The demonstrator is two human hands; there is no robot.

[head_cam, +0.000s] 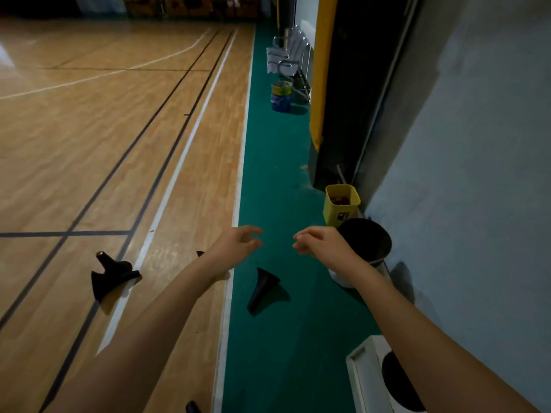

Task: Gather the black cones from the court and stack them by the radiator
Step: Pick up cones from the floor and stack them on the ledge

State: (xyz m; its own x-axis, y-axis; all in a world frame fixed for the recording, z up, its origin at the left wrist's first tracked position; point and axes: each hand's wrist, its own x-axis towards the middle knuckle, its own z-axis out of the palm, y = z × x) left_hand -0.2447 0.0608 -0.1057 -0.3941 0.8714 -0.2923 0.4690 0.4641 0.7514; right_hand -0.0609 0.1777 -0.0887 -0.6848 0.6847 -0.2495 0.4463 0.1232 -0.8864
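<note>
The task seemed barely begun: one black cone (264,289) lay at centre, other cones (111,274) at lower left. The left grip (238,244) and right grip (319,241) were loosely curled, empty.

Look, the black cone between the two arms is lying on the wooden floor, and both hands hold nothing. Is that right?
Not quite. The head view shows the black cone between the arms lying on the green floor strip, just beyond the edge of the wood. The rest is right: the left hand and the right hand hold nothing.
</note>
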